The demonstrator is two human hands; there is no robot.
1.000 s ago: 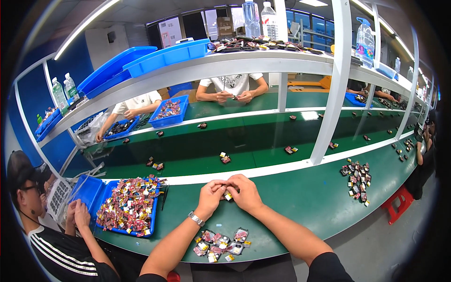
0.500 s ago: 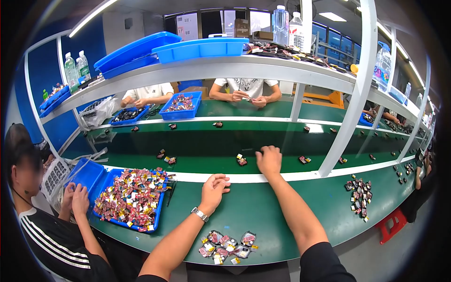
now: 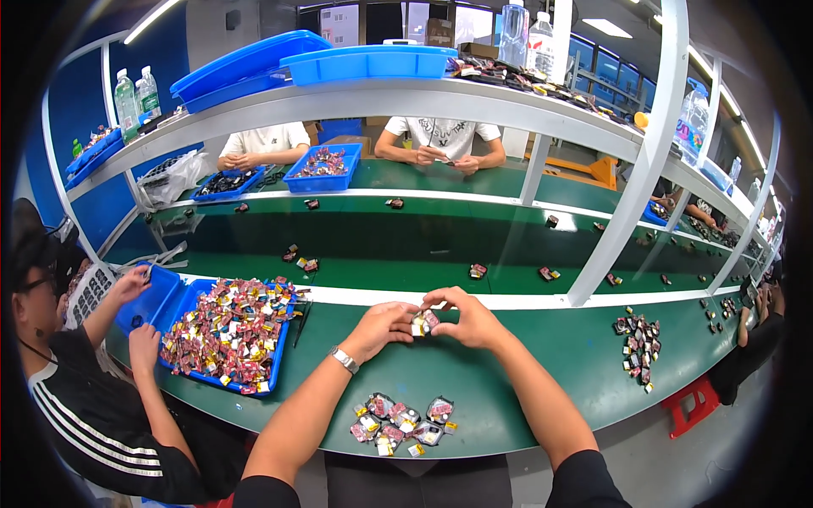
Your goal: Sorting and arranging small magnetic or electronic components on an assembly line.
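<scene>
Above the near table edge, my left hand and my right hand meet at a small electronic unit with a red circuit board and a white-and-yellow part. The fingertips of both hands pinch it from either side. Below my hands, several similar units in dark, clear-edged shells lie in a loose cluster on the green tabletop. To the left stands a blue tray heaped with red boards bearing white and yellow parts. Dark tweezers lie beside that tray.
Past a white rail, a green belt carries scattered units. A white post rises at the right, under a shelf. More units lie to the right. At the left a co-worker's hands reach over a blue tray.
My right hand has come back from the belt to meet my left. One unit is gone from its belt spot; another shows where my hand was. The left co-worker's hands have spread apart.
</scene>
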